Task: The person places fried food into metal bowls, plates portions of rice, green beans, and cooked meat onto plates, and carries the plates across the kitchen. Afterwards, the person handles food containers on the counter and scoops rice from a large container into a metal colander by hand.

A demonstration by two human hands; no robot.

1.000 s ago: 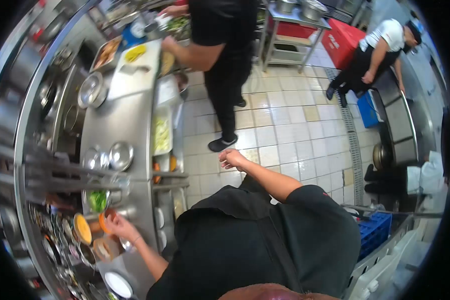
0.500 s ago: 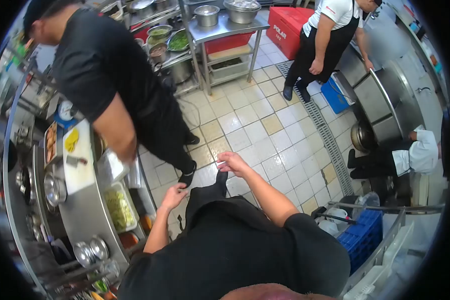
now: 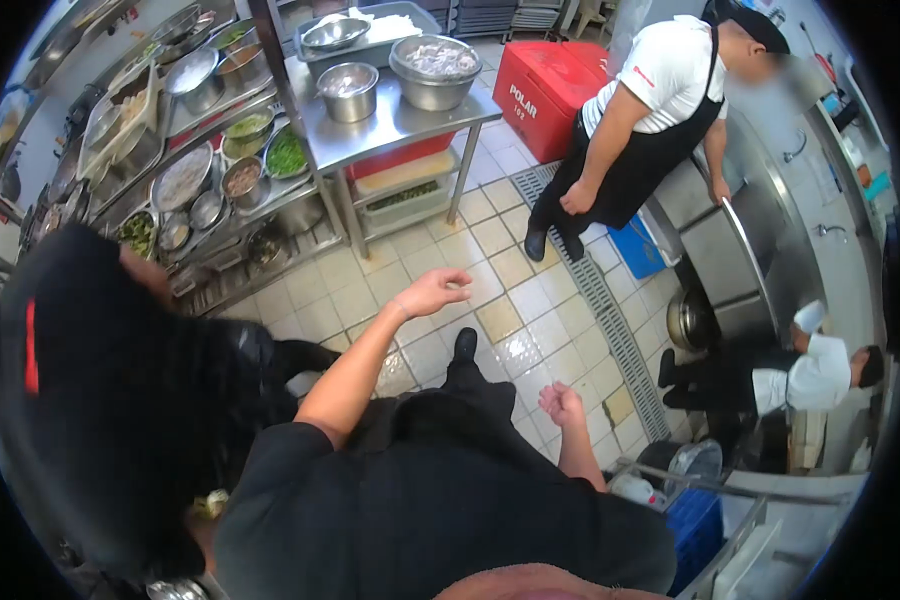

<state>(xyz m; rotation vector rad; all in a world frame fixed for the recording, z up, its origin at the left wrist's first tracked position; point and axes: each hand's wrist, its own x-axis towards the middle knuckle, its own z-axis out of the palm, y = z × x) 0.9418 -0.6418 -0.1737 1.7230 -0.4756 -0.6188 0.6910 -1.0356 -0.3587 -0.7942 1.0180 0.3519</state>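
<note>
My left hand (image 3: 436,293) hangs in the air above the tiled floor (image 3: 410,345), its fingers loosely bent and apart, with nothing in it. The nearest furniture is a steel table (image 3: 400,130) bearing a steel pot (image 3: 348,100) and a wide bowl of pale food (image 3: 436,78). Lower and to the right, my right hand (image 3: 562,403) is held out over the tiles near the floor drain (image 3: 610,320). Its fingers are slightly curled and hold nothing.
A co-worker in black (image 3: 100,400) is close on my left. Another (image 3: 640,130) stands by the steel sinks, a third (image 3: 810,375) at the right. A red cooler (image 3: 545,100), shelves of food bowls (image 3: 200,85) and a blue crate (image 3: 698,530) surround the floor.
My view has turned and moved forward. My left hand has swung up and out, my right hand back. The nearby co-worker now appears lower at the left; the steel table looks closer.
</note>
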